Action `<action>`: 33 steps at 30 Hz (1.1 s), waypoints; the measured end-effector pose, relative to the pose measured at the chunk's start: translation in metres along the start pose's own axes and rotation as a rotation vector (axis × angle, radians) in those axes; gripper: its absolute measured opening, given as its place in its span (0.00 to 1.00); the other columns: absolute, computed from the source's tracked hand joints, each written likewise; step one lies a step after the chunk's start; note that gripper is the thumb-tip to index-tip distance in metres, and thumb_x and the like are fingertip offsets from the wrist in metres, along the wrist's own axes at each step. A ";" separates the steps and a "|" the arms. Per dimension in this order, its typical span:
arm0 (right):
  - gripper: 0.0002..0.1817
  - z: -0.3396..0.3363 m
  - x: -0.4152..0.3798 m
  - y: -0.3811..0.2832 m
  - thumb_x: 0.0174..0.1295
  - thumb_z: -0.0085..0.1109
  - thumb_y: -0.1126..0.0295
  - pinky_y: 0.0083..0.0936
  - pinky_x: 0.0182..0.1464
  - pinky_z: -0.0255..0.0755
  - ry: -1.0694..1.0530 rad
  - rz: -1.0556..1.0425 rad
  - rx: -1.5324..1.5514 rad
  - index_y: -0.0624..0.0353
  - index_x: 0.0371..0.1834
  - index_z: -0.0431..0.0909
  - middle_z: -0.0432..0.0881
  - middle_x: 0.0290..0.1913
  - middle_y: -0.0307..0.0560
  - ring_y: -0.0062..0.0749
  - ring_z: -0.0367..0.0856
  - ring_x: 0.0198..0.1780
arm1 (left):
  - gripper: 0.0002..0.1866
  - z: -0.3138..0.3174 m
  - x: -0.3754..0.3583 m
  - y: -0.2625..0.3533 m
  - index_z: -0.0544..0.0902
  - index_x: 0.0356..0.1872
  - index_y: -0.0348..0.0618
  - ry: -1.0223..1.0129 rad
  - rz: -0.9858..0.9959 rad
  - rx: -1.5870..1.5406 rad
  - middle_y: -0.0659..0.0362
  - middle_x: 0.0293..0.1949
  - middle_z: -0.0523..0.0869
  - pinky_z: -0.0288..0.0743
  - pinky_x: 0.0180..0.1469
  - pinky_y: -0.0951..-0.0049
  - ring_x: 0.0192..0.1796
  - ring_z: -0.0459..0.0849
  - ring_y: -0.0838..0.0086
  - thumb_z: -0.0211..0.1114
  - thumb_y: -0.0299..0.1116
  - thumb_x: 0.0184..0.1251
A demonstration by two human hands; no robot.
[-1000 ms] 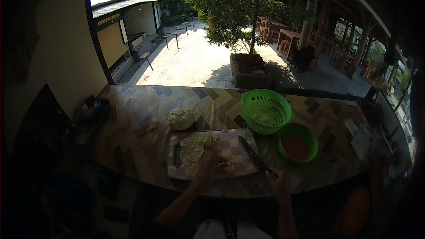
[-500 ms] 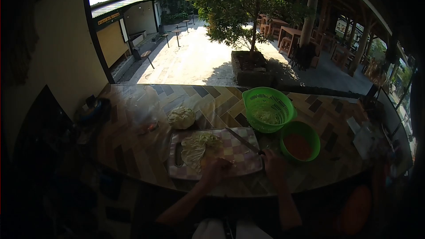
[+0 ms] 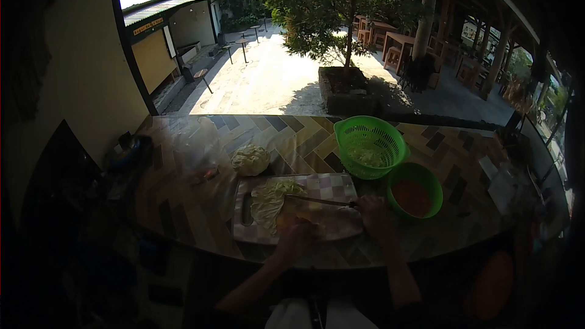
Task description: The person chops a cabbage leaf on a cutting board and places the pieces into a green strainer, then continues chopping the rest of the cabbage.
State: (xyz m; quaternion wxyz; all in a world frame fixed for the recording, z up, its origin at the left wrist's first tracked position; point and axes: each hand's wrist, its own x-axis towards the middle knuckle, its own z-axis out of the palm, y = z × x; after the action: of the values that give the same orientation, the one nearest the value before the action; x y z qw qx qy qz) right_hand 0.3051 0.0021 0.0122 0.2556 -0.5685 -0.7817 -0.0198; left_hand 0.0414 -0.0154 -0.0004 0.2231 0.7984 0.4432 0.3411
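A checkered cutting board (image 3: 335,186) lies on the tiled counter, with pale cabbage leaves (image 3: 266,204) on its left half. My right hand (image 3: 372,210) is closed round the handle of a knife (image 3: 322,200), whose blade points left over the board, its tip near the shredded pieces. At the board's front, my left hand (image 3: 297,232) rests with curled fingers at the lower right edge of the leaves; what lies under its fingers is too dark to make out. Behind the board sits a cabbage head (image 3: 250,160).
A green colander (image 3: 370,147) with shredded cabbage stands behind the board's right end. Beside it is a green bowl (image 3: 415,191) with orange-red contents. A clear plastic bag (image 3: 198,146) lies at the left of the counter (image 3: 177,201). Dark items sit at both ends.
The knife has swung from pointing up and left to nearly level, its tip now by the leaves. My right hand has turned and moved slightly up. The left hand has barely moved.
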 end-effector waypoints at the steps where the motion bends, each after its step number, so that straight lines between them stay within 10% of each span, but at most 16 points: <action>1: 0.14 0.004 -0.002 0.001 0.62 0.53 0.70 0.40 0.52 0.61 0.020 -0.018 -0.028 0.51 0.51 0.79 0.78 0.40 0.43 0.40 0.75 0.48 | 0.12 0.002 -0.001 -0.005 0.87 0.39 0.38 -0.015 0.010 -0.012 0.51 0.43 0.86 0.75 0.54 0.60 0.50 0.82 0.56 0.70 0.32 0.55; 14: 0.11 -0.023 -0.015 -0.016 0.64 0.53 0.69 0.47 0.59 0.59 -0.082 0.005 0.114 0.52 0.49 0.78 0.79 0.43 0.45 0.45 0.77 0.51 | 0.09 0.002 -0.007 0.000 0.87 0.37 0.38 0.050 -0.019 -0.106 0.51 0.38 0.87 0.77 0.50 0.60 0.46 0.84 0.56 0.67 0.28 0.56; 26: 0.13 -0.018 -0.054 -0.047 0.70 0.52 0.61 0.43 0.43 0.74 0.082 0.569 0.067 0.60 0.43 0.79 0.85 0.38 0.55 0.53 0.83 0.40 | 0.10 -0.001 -0.008 -0.001 0.86 0.40 0.37 0.085 0.033 0.043 0.50 0.44 0.85 0.77 0.48 0.60 0.47 0.83 0.56 0.66 0.27 0.57; 33: 0.12 -0.011 -0.055 -0.068 0.69 0.54 0.62 0.45 0.39 0.73 0.102 0.550 0.117 0.59 0.44 0.77 0.83 0.37 0.57 0.56 0.82 0.40 | 0.10 0.005 -0.002 0.004 0.86 0.38 0.35 0.009 -0.061 -0.186 0.47 0.39 0.87 0.78 0.46 0.59 0.44 0.85 0.52 0.68 0.27 0.54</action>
State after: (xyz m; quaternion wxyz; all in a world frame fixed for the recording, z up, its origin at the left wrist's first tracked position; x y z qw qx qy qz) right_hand 0.2606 -0.0738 0.0161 0.3226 -0.7418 -0.5840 0.0670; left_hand 0.0471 -0.0192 -0.0015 0.3044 0.7588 0.4349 0.3775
